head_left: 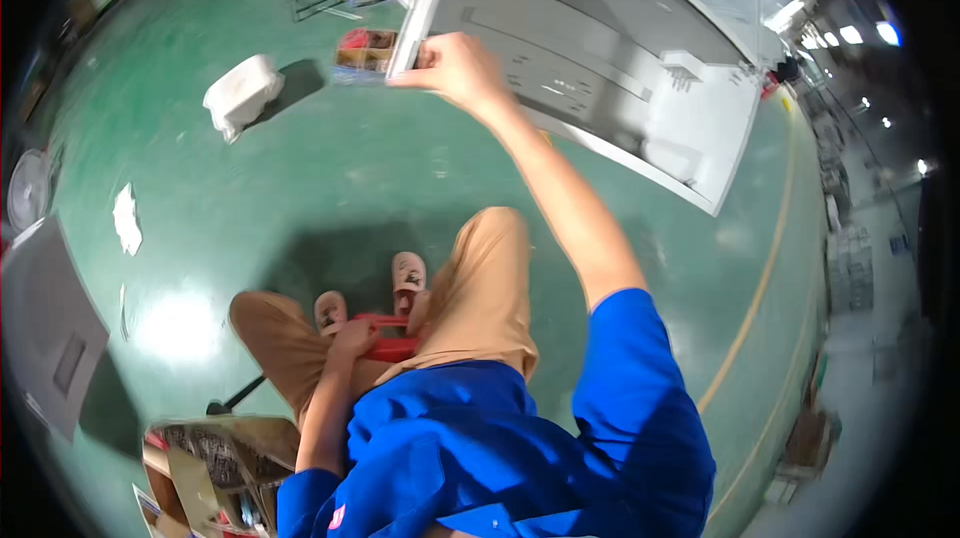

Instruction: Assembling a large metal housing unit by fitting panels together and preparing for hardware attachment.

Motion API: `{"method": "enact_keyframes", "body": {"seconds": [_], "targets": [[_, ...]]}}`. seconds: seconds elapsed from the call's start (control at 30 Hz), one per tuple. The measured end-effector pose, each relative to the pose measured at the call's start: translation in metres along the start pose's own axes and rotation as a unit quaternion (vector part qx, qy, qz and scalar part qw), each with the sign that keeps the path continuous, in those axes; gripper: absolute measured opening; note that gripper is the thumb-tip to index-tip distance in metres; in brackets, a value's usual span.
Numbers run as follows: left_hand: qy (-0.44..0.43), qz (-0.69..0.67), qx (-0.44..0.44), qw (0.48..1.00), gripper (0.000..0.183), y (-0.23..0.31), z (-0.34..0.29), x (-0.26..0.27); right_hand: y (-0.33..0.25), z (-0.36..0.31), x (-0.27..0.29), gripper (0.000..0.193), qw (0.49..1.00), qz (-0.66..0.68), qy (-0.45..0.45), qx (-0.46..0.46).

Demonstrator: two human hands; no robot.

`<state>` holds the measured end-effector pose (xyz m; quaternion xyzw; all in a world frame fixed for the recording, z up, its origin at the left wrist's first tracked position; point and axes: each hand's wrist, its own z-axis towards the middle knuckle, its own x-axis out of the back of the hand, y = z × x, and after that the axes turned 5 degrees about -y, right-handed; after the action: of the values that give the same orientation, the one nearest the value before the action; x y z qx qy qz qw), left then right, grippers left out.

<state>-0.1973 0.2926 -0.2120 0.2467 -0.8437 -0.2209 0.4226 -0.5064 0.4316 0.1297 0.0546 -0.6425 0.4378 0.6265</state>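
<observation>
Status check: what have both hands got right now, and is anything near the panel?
Right hand gripping corner of large white sheet-metal panel, tilted up off green floor. Left hand on red stool between knees. Small parts bin beside panel corner.

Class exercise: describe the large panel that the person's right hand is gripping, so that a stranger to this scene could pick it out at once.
Start from the green floor that fills the view, then follow the raised right hand up to the big white sheet-metal panel whose edge it grips. It is by far the largest flat piece, pale with slots and brackets, unlike the small white bundle lying on the floor.
</observation>
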Motion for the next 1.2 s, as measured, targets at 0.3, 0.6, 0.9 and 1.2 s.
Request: {"method": "enact_keyframes", "body": {"seconds": [0.3,0.6,0.9,1.2], "targets": [[-0.007,-0.017,-0.04,0.999,0.028,-0.02,0.012,-0.014,0.057,-0.076,-0.004,0.067,0.929,-0.294,0.218,0.056],[-0.037,0.026,0.007,0.999,0.029,-0.017,0.015,-0.015,0.149,-0.175,0.047,0.061,0.881,-0.334,0.316,-0.114],[-0.035,0.061,-0.01,0.997,0.026,-0.03,0.025,-0.022,0.175,-0.18,0.051,0.041,0.89,-0.298,0.329,-0.108],[-0.004,0.076,-0.06,0.995,0.025,0.005,0.015,-0.011,0.152,-0.177,0.05,0.037,0.89,-0.316,0.321,-0.071]]}}
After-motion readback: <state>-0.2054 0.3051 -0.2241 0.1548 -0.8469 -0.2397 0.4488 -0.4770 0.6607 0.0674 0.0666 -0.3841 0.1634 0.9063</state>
